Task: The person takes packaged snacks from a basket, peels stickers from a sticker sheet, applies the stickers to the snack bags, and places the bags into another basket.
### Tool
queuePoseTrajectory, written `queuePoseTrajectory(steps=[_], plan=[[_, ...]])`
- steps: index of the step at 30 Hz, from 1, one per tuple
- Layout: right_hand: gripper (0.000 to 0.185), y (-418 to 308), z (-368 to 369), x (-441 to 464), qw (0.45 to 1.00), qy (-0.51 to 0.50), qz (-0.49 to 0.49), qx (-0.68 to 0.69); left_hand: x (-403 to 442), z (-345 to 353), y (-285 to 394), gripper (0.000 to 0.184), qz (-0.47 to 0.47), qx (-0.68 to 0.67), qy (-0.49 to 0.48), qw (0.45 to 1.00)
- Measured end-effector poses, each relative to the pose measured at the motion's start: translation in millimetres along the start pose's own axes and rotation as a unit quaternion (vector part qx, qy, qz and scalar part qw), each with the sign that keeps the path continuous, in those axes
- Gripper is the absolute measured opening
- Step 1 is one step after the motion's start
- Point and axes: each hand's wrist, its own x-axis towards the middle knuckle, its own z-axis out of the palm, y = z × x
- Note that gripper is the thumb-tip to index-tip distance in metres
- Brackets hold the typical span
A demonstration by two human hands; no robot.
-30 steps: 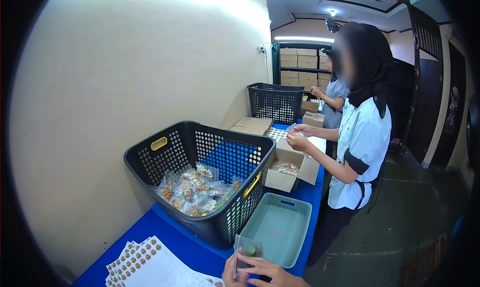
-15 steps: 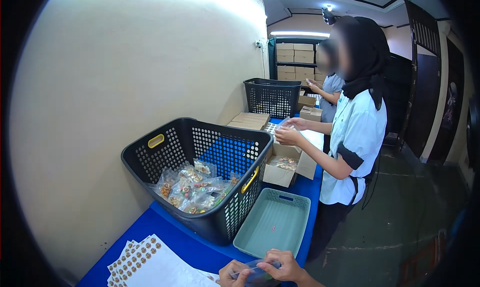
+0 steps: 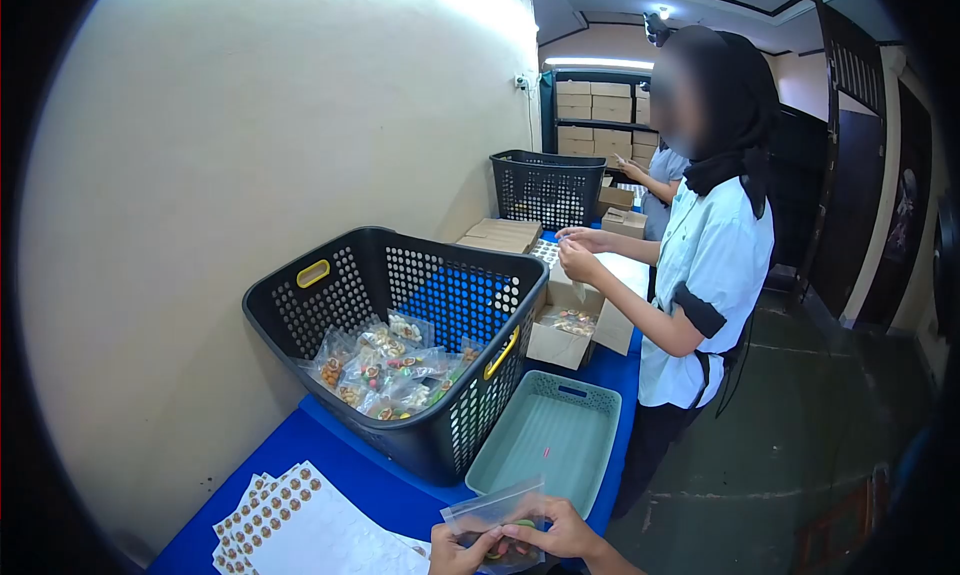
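Observation:
A clear plastic zip bag with colourful snacks in its lower part is held upright at the bottom of the head view. My left hand pinches its left side, and my right hand grips the right side with the thumb across the front. Both thumbs meet near the bag's middle. To the left of my hands lie sheets of round stickers, several stickers still on their left part. Just beyond my hands is a grey-green plastic tray with a small red mark inside.
A black perforated basket with several snack bags stands on the blue-covered table along the wall. A co-worker handles a small bag over an open carton; another person stands behind. A second basket is farther back.
The bag has been raised and turned upright, so its snacks now show. My hands have shifted slightly left and closer together. The co-worker's bag now hangs downward over the carton.

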Motion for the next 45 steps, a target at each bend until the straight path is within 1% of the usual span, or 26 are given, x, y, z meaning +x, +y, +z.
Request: queuePoseTrajectory(steps=[3, 5, 6, 8, 9, 11, 13, 14, 15, 16, 17, 18, 19, 20, 21, 22, 23, 24, 25, 27, 32, 38, 40, 41, 43, 45], plan=[[0.008, -1, 2, -2, 0.999, 0.011, 0.001, 0.034, 1, 0, 1, 0.014, -0.039, -0.01, -0.04, 0.998], [0.008, 2, 6, -3, 0.998, 0.031, 0.001, 0.056, 3, 10, -4, 0.028, -0.012, -0.048, 0.066, 0.997], [0.007, 7, 7, -2, 0.994, 0.084, -0.004, 0.064, 3, 12, -5, 0.028, -0.012, -0.048, 0.066, 0.997], [0.005, 10, 5, -1, 0.98, 0.183, 0.009, 0.077, 1, 15, -6, 0.039, 0.08, 0.012, 0.144, 0.986], [0.005, 11, 1, 0, 0.98, 0.184, 0.008, 0.076, 1, 16, -3, 0.045, 0.126, 0.041, 0.182, 0.974], [0.006, 12, -6, 1, 0.962, 0.243, -0.059, -0.105, -3, 12, 10, 0.067, 0.073, 0.069, 0.012, 0.995], [0.016, 1, 3, 0, 0.972, 0.215, -0.009, -0.091, 1, 22, 8, 0.078, 0.086, 0.033, -0.044, 0.995], [0.022, -18, 10, 4, 0.971, 0.15, -0.09, -0.161, 2, 23, 6, 0.085, 0.132, 0.114, -0.025, 0.984], [0.029, -30, 14, 7, 0.955, 0.083, -0.17, -0.229, 3, 26, 3, 0.085, 0.131, 0.114, -0.023, 0.984], [0.04, -28, 16, 5, 0.969, 0.04, -0.137, -0.2, 3, 29, -1, 0.081, 0.115, 0.01, 0.018, 0.993], [0.04, -22, 11, 4, 0.969, 0.039, -0.136, -0.2, 2, 31, -4, 0.077, 0.098, -0.094, 0.058, 0.989], [0.039, -17, 3, 5, 0.951, 0.043, -0.16, -0.261, 2, 30, -2, 0.06, 0.054, -0.129, 0.067, 0.988], [0.039, -13, -1, 6, 0.928, 0.047, -0.183, -0.321, 2, 26, -1, 0.06, 0.054, -0.129, 0.068, 0.988], [0.035, -10, 3, 5, 0.932, 0.153, -0.167, -0.283, 3, 20, 2, 0.049, 0.044, -0.05, 0.059, 0.996], [0.035, -9, 3, 6, 0.933, 0.152, -0.167, -0.282, 4, 18, 5, 0.039, 0.033, 0.029, 0.05, 0.998], [0.033, -6, 2, 6, 0.957, 0.17, -0.109, -0.21, 5, 22, 6, 0.026, 0.003, -0.071, 0.072, 0.995], [0.031, -4, 0, 6, 0.972, 0.187, -0.05, -0.137, 5, 23, 7, 0.026, 0.003, -0.072, 0.071, 0.995], [0.026, -3, -3, 6, 0.987, 0.138, -0.025, -0.078, 4, 23, 8, 0.023, -0.018, -0.078, 0.074, 0.994], [0.026, -6, -5, 6, 0.987, 0.138, -0.025, -0.078, 4, 24, 9, 0.021, -0.04, -0.084, 0.077, 0.993], [0.024, -11, -6, 4, 0.991, 0.023, 0.078, -0.106, 6, 21, 6, 0.019, -0.04, -0.046, 0.075, 0.995], [0.023, -8, 4, 6, 0.988, 0.087, 0.027, -0.124, 7, 16, 15, 0.017, -0.06, -0.018, 0.068, 0.996], [0.02, -7, -2, 13, 0.992, 0.006, 0.008, -0.129, 9, 15, 21, 0.018, -0.058, -0.018, 0.064, 0.996], [0.021, 4, 0, 13, 0.986, 0.125, 0.107, 0.021, 9, 20, 11, 0.017, 0.029, 0.034, 0.057, 0.997], [0.021, 11, -2, 14, 0.987, 0.116, 0.106, 0.021, 8, 18, 9, 0.017, 0.031, 0.037, 0.065, 0.997], [0.023, 19, -11, 22, 0.999, 0.051, -0.013, -0.004, 8, 15, 9, 0.017, -0.019, 0.043, 0.07, 0.996], [0.026, 13, -9, 23, 0.999, 0.001, 0.044, 0.017, 10, 15, 1, 0.016, 0.006, 0.052, 0.11, 0.993]])
